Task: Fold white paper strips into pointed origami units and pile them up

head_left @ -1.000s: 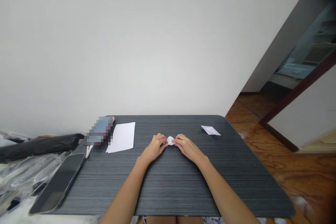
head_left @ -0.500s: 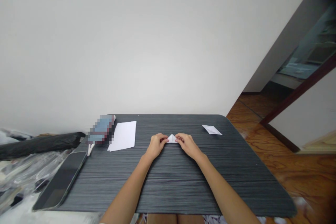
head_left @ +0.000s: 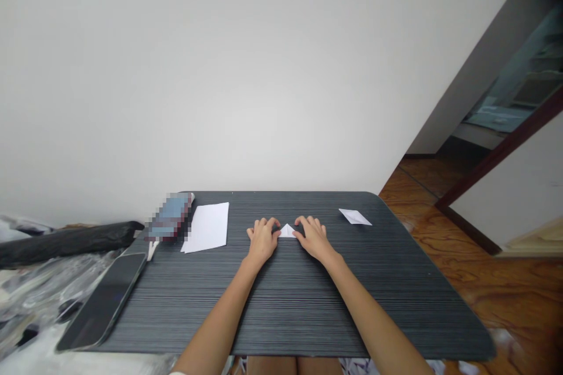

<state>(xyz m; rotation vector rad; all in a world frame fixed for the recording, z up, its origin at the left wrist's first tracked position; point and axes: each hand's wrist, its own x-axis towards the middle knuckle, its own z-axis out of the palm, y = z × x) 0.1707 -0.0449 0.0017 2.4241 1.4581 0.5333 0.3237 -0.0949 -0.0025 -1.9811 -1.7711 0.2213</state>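
A small folded white paper (head_left: 288, 231), triangular with its point away from me, lies on the dark table between my hands. At its left corner is the thumb of my left hand (head_left: 263, 240), with the fingers spread and the index finger bent above the paper. My right hand (head_left: 315, 238) mirrors this on the other side: its thumb touches the right corner and its fingers are apart. Neither hand is closed round the paper.
Off to the right lies another folded white paper (head_left: 355, 217). White sheets (head_left: 206, 227) are stacked on the left beside a blurred-out object (head_left: 169, 217). A dark phone (head_left: 103, 302) rests along the table's (head_left: 299, 304) left edge. Behind stands a plain wall (head_left: 281, 82).
Both hands have loosened from a pinch at the paper's corners. Their fingers have lifted and spread, while the thumbs stay by the corners. The paper has hardly moved.
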